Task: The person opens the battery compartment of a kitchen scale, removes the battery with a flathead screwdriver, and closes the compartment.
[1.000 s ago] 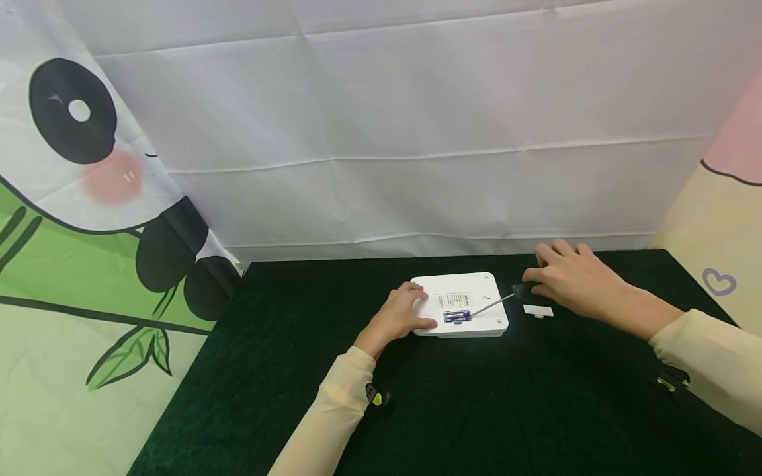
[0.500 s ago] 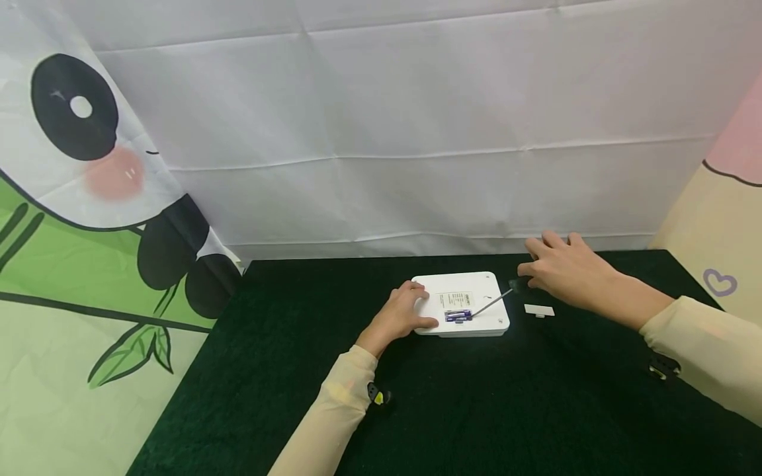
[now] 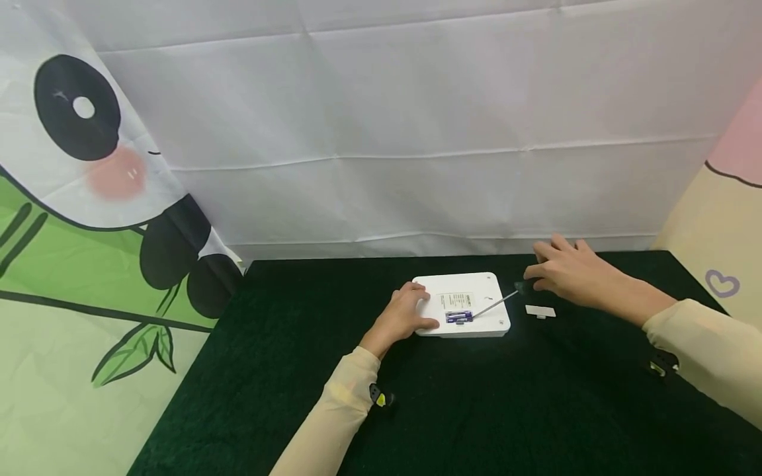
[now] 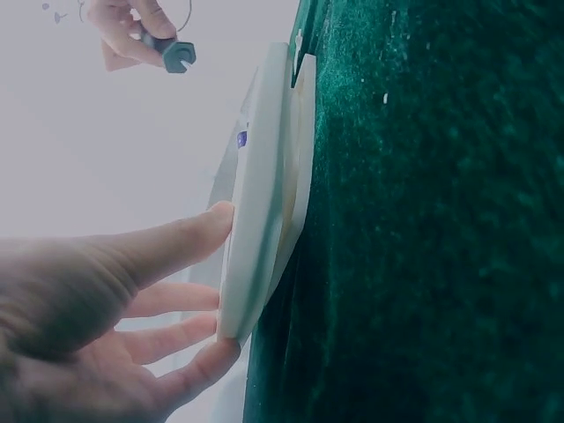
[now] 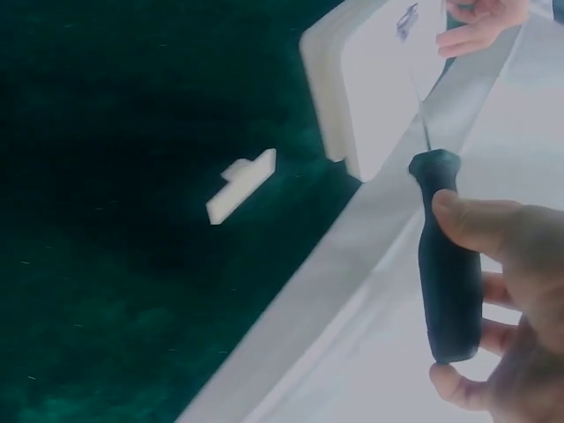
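A flat white device (image 3: 491, 299) lies on the dark green cloth, its labelled face up. Purple-and-silver batteries (image 3: 459, 317) sit in its uncovered compartment. My left hand (image 3: 400, 316) holds the device at its left end; in the left wrist view the thumb (image 4: 198, 236) is on the face and the fingers are at the edge. My right hand (image 3: 568, 272) grips a screwdriver by its dark handle (image 5: 451, 273), thumb along one side, fingertips on the other. The thin metal shaft (image 3: 495, 305) slants down left, its tip at the right end of the batteries.
A small white battery cover (image 3: 540, 311) with a tab lies on the cloth right of the device, below the right hand. Dark green cloth (image 3: 464, 410) covers the table. Behind its far edge hangs a white sheet (image 3: 381, 198), with printed cartoon panels (image 3: 77, 178) at the side.
My right hand with the screwdriver has shifted slightly left, then back right; the tip stays by the batteries. My left hand keeps its hold on the device.
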### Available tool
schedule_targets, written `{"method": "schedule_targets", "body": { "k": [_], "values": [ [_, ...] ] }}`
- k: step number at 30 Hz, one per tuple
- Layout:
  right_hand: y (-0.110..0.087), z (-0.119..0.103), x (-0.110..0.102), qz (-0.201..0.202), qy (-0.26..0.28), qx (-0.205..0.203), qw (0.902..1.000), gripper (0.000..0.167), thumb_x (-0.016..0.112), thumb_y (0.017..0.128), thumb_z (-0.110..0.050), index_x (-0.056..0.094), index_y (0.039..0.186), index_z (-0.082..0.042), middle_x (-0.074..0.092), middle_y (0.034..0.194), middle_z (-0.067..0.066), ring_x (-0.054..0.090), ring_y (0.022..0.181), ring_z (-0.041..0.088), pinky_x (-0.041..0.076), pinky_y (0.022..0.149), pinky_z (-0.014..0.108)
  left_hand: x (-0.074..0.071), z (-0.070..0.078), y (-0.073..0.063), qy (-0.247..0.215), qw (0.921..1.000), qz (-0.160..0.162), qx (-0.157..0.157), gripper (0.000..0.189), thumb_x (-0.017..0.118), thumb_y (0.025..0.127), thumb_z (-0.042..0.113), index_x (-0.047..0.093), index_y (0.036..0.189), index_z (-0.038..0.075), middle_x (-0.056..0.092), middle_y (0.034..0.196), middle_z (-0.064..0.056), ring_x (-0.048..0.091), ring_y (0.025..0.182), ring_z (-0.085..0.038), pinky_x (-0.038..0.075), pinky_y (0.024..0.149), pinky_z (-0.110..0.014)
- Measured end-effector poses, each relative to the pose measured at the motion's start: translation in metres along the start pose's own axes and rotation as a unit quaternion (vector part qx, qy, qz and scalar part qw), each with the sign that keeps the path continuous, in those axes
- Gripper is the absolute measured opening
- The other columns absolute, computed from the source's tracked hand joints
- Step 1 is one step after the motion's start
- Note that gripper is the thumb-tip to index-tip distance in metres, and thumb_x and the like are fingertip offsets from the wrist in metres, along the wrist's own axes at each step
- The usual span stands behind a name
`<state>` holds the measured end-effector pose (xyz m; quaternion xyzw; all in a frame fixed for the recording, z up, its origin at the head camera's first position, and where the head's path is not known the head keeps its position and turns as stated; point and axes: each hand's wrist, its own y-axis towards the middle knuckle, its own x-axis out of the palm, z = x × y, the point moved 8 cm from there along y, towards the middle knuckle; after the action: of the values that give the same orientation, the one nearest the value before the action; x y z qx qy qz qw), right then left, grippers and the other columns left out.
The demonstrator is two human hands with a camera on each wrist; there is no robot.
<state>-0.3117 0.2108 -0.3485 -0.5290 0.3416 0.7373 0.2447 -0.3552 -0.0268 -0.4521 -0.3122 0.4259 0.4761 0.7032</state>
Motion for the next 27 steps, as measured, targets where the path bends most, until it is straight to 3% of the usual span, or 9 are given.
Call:
{"method": "schedule_targets", "body": {
  "k": [4, 9, 15, 27],
  "values": [
    [-0.011, 0.007, 0.017, -0.016, 0.052, 0.025, 0.9982, 0.021, 0.078, 0.082, -0.024, 0.075, 0.103, -0.024, 0.047, 0.087, -0.002, 0.04, 0.077, 0.018, 0.028, 0.057, 0.03, 0.0, -0.002, -0.002, 0.003, 1.0, -0.003, -0.006, 0.06, 0.081, 0.081, 0.035, 0.06, 0.131, 0.008, 0.046, 0.145, -0.007, 0.044, 0.126, -0.027, 0.04, 0.107, -0.039],
    [-0.017, 0.002, 0.027, -0.018, 0.076, 0.03, 0.9965, 0.02, 0.076, 0.084, -0.024, 0.075, 0.104, -0.022, 0.046, 0.083, -0.004, 0.04, 0.076, 0.015, 0.029, 0.058, 0.027, 0.001, 0.0, -0.005, 0.013, 0.9999, -0.004, 0.001, 0.06, 0.08, 0.081, 0.036, 0.061, 0.13, 0.008, 0.046, 0.145, -0.007, 0.045, 0.125, -0.027, 0.041, 0.106, -0.038],
    [-0.007, -0.009, 0.009, 0.013, 0.037, 0.018, 0.9991, 0.022, 0.079, 0.082, -0.024, 0.074, 0.104, -0.024, 0.048, 0.086, -0.001, 0.042, 0.076, 0.018, 0.029, 0.058, 0.03, -0.001, 0.004, -0.008, 0.015, 0.9999, -0.004, 0.006, 0.059, 0.079, 0.082, 0.036, 0.061, 0.13, 0.008, 0.046, 0.146, -0.006, 0.044, 0.126, -0.027, 0.04, 0.106, -0.037],
    [-0.003, -0.011, -0.015, 0.015, -0.026, -0.001, 0.9995, 0.023, 0.083, 0.077, -0.026, 0.075, 0.098, -0.025, 0.048, 0.087, 0.003, 0.045, 0.077, 0.022, 0.034, 0.057, 0.035, 0.002, 0.002, -0.006, 0.017, 0.9998, -0.006, -0.012, 0.059, 0.079, 0.082, 0.037, 0.061, 0.131, 0.011, 0.044, 0.148, -0.004, 0.042, 0.128, -0.025, 0.04, 0.107, -0.038]
  ]
}}
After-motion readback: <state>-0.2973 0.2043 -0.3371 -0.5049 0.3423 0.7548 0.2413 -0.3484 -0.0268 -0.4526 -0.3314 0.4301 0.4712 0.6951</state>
